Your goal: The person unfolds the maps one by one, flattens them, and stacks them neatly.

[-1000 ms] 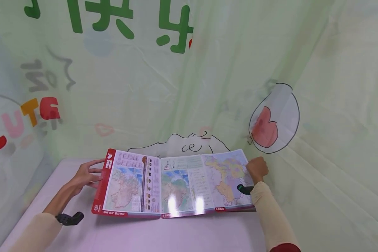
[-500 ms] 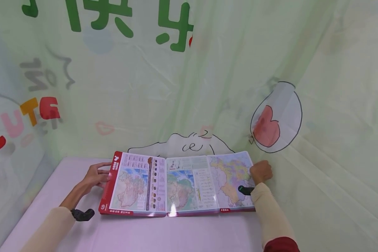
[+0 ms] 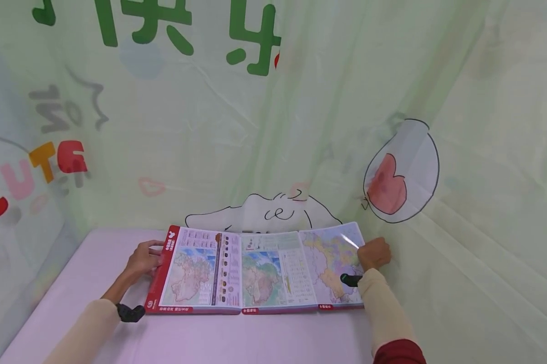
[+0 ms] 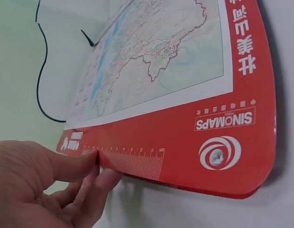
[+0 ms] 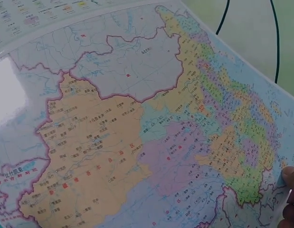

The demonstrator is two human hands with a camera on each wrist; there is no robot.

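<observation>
A glossy folding map (image 3: pixel 273 283) with three panels showing lies spread across the table, its left border red with a printed ruler. At that red border my left hand (image 3: pixel 144 259) pinches the edge. The left wrist view has the thumb (image 4: pixel 73 166) at the ruler marks and the other fingers tucked below the edge. On the opposite side, my right hand (image 3: pixel 375 253) grips the right edge of the panel with the multicoloured map. Only a thumb tip (image 5: pixel 291 178) of it shows in the right wrist view, laid on the panel's margin.
The table has a pale lilac cover (image 3: pixel 255 338). Behind and to the right, a light green curtain (image 3: pixel 209 126) with printed letters and drawings hangs close to the map's far edge. Dark wrist devices sit at both cuffs.
The map's left side has shifted right along with my left hand. The bright glare on the middle panel is gone, and a thin streak now shows on the right panel.
</observation>
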